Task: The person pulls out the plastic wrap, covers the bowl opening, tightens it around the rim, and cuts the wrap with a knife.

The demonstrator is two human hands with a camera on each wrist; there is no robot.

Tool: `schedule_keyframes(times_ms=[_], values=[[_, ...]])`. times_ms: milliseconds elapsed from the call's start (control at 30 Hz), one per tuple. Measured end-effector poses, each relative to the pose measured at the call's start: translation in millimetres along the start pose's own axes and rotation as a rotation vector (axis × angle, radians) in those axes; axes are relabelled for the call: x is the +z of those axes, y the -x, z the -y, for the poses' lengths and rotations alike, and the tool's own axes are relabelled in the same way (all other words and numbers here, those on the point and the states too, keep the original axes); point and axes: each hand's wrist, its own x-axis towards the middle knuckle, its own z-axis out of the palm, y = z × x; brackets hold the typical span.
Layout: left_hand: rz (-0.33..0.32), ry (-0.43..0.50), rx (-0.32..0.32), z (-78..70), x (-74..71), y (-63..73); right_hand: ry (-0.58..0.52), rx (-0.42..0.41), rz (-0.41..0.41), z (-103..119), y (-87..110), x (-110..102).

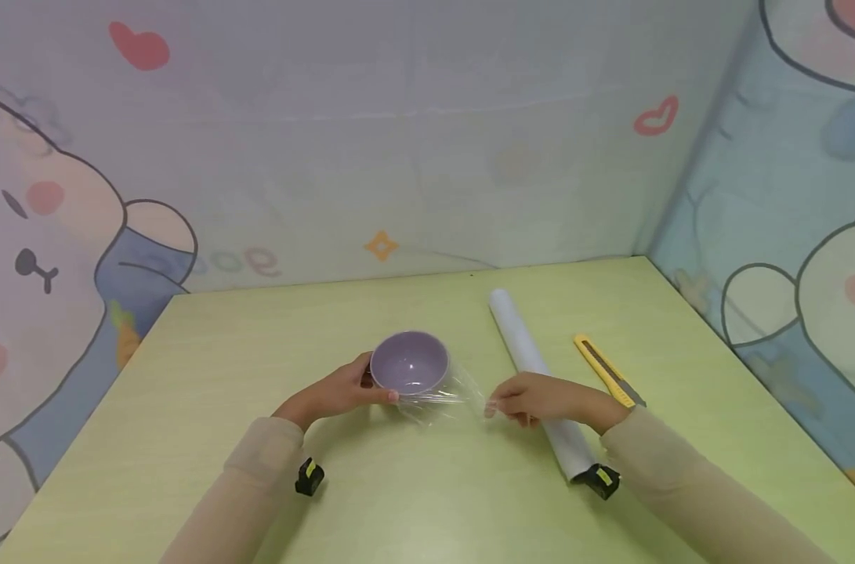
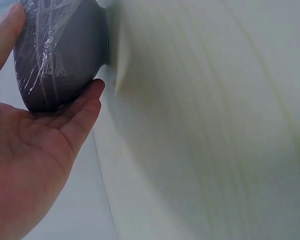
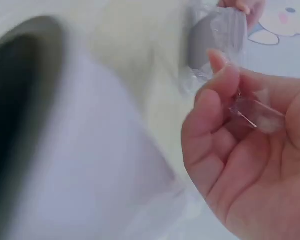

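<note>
A small purple bowl [image 1: 409, 360] stands over the table with its mouth tilted toward the head camera. My left hand [image 1: 338, 388] grips it from the left, thumb at the near rim and fingers under the side. Clear cling film [image 2: 45, 65] clings wrinkled to the bowl's outside in the left wrist view. From the bowl the film stretches right to my right hand [image 1: 533, 398], which pinches a bunched end of film [image 3: 257, 116] between thumb and fingers. Under the right wrist lies a long white roll [image 1: 519, 337], partly hidden by the forearm.
A yellow utility knife [image 1: 605, 366] lies right of the roll, close to the right sleeve. Pale green table [image 1: 258, 329] backs onto a printed cloth wall [image 1: 413, 157]. Small black wrist cameras [image 1: 309, 476] show beside both sleeves.
</note>
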Motion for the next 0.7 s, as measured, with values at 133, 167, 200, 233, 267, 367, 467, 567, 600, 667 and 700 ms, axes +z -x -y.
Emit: schedule_keyframes(times_ms=[133,167,200,233,267,367,467,567,600,667,700], values=[[0.007,0.005,0.012,1.2,-1.6,0.4,-0.027,0.034,0.063,1,-3.6,-6],[0.007,0.003,0.011,1.2,-2.0,0.8,-0.022,0.048,0.062,2,-4.7,-7],[0.009,0.002,0.013,1.1,-2.6,1.1,-0.011,0.065,0.054,2,-5.8,-8],[0.009,0.001,0.014,0.9,-2.7,1.0,0.007,0.075,0.041,3,-6.5,-10],[0.009,-0.002,0.014,0.7,-2.8,0.9,0.028,0.094,0.017,4,-7.6,-10],[0.010,-0.010,0.018,-0.5,-3.3,0.9,0.122,0.147,-0.068,10,-11.2,-13],[0.016,-0.012,0.018,-1.2,-3.5,0.2,0.234,0.209,-0.153,17,-15.5,-15],[0.024,-0.008,0.018,-1.0,-3.3,-0.4,0.389,0.237,-0.238,22,-21.5,-17],[0.025,-0.006,0.020,-0.7,-3.3,-0.6,0.469,0.238,-0.261,24,-24.5,-17],[0.025,-0.003,0.018,-0.1,-3.1,-1.0,0.624,0.260,-0.302,29,-31.0,-15],[0.026,-0.003,0.019,0.0,-3.0,-1.2,0.689,0.286,-0.313,32,-34.9,-15]])
